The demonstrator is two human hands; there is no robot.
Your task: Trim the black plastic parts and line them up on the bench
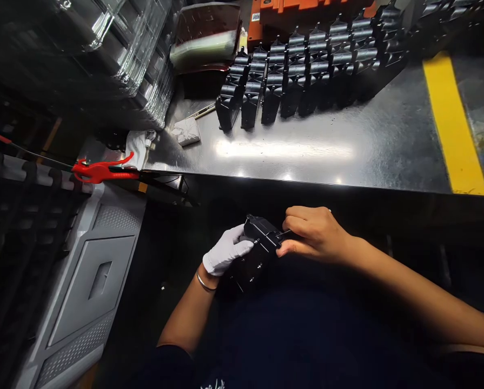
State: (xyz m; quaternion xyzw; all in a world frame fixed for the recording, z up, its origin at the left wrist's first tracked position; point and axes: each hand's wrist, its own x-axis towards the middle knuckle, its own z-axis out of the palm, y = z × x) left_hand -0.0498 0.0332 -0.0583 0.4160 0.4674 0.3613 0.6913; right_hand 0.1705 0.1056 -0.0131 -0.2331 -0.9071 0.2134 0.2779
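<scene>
My left hand (226, 250), in a white glove, is closed on a black plastic part (262, 232) in front of my body, below the table edge. The part has a glossy, ridged side, and its lower portion blends into the dark. My bare right hand (310, 232) pinches at the right end of the same part, thumb below and fingers curled above. A thin dark piece shows between those fingers; whether it is a tool or belongs to the part I cannot tell.
Rows of similar black parts (272, 86) stand on the metal table (233, 162). Behind them is an orange bin (306, 13). Clear plastic-wrapped stacks (140, 81) rise at left, near a red air blow gun (99, 171). A grey crate (91, 286) stands lower left. Yellow tape (455, 124) crosses the table.
</scene>
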